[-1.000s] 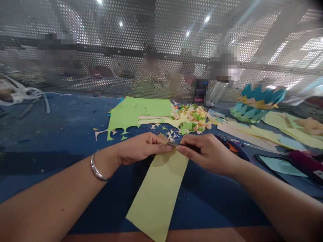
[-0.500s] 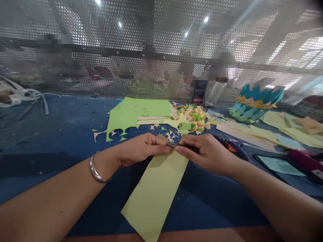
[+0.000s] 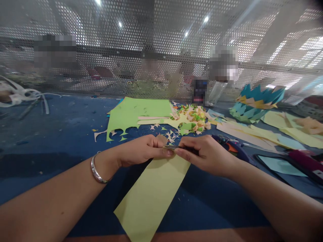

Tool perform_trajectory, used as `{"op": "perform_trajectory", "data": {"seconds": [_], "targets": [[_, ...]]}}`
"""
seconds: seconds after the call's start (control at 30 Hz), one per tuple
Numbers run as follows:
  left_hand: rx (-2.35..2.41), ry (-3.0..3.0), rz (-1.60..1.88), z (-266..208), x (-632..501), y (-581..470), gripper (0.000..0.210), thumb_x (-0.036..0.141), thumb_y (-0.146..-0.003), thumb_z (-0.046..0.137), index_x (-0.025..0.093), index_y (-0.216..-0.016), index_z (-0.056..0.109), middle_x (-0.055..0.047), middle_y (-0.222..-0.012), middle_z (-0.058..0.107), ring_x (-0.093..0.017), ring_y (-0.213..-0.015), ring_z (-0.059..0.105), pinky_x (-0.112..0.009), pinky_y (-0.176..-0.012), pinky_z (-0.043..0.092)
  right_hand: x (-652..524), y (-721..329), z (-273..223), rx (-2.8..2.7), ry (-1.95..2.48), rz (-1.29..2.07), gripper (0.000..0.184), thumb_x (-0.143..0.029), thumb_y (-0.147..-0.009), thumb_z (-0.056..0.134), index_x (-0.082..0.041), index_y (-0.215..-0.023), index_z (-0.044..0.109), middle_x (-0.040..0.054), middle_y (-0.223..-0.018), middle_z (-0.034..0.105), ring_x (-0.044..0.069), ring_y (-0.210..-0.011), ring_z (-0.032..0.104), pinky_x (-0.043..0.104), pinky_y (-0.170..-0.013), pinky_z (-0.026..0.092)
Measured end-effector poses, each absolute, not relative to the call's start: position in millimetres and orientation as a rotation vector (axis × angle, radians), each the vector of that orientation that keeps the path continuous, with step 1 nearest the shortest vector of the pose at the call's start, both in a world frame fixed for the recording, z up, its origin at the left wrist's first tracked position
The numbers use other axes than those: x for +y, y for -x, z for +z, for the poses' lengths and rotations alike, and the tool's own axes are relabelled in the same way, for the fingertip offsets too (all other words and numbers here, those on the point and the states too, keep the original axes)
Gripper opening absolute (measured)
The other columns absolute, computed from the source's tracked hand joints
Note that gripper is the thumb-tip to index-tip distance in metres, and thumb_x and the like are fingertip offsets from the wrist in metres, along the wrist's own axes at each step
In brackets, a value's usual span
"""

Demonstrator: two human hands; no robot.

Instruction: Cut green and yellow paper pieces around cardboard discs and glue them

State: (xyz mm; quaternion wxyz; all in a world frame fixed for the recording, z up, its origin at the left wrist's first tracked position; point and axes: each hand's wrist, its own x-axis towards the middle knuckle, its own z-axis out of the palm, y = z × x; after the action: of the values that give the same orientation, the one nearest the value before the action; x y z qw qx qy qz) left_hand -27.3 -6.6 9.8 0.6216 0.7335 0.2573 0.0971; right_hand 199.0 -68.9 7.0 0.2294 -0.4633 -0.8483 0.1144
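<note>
A pale yellow strip of paper (image 3: pixel 153 195) slants down from my hands toward the table's front edge. Its upper end is pinched between thumb and fingers of my left hand (image 3: pixel 155 149), which wears a silver bangle on the wrist. My right hand (image 3: pixel 199 151) is closed around small dark scissors (image 3: pixel 173 147), their thin blades pointing left at the paper's top edge, by the left thumb. Most of the handles are hidden by my fingers. A rounded bit of the paper (image 3: pixel 162 138) sticks up behind the left fingertips. Just beyond lie small star-like paper scraps (image 3: pixel 171 137).
Green paper sheets (image 3: pixel 141 109) with scalloped cut edges lie ahead, beside a heap of curled paper pieces (image 3: pixel 196 117). To the right are paper strips (image 3: pixel 247 131), a zigzag paper crown (image 3: pixel 257 102) and a blue-handled tool (image 3: pixel 237 149). A perforated screen (image 3: pixel 161 77) rises behind.
The paper's lower end has swung left. The scissor blades have shifted slightly, showing more along the paper's top edge. Both hands have dipped a little.
</note>
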Motion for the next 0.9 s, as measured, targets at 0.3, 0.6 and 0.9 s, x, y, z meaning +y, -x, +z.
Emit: {"op": "perform_trajectory", "data": {"seconds": [0.3,0.6,0.9], "targets": [[0.609,-1.645,0.209,13.0,-8.3,26.8,0.042,0.041,-0.081,0.071,0.017,-0.057,0.047,0.006,-0.057,0.030,-0.008,-0.052,0.023,-0.025,-0.050,0.017,-69.9,-198.9,4.7,-2.319,1.275,0.333,0.039,-0.045,-0.100,0.047,-0.017,-0.075,0.058,-0.0042,-0.060,0.046,0.008,-0.053,0.040,0.025,-0.052,0.029],[0.628,-1.536,0.184,11.3,-7.9,27.2,0.032,0.045,-0.082,0.071,0.015,-0.071,0.068,0.002,-0.061,0.054,-0.008,-0.050,0.044,-0.023,-0.050,0.035,-67.9,-196.9,3.2,-2.308,1.259,0.322,0.039,-0.044,-0.100,0.047,-0.018,-0.073,0.056,-0.0043,-0.061,0.045,0.008,-0.053,0.040,0.024,-0.052,0.029],[0.641,-1.519,0.128,14.2,-8.0,28.8,0.031,0.043,-0.082,0.072,0.015,-0.071,0.064,0.003,-0.055,0.057,-0.006,-0.040,0.040,-0.020,-0.042,0.026,-69.4,-198.1,2.4,-2.286,1.275,0.308,0.040,-0.045,-0.100,0.048,-0.018,-0.072,0.057,-0.0050,-0.059,0.042,0.008,-0.053,0.037,0.025,-0.052,0.027]]}}
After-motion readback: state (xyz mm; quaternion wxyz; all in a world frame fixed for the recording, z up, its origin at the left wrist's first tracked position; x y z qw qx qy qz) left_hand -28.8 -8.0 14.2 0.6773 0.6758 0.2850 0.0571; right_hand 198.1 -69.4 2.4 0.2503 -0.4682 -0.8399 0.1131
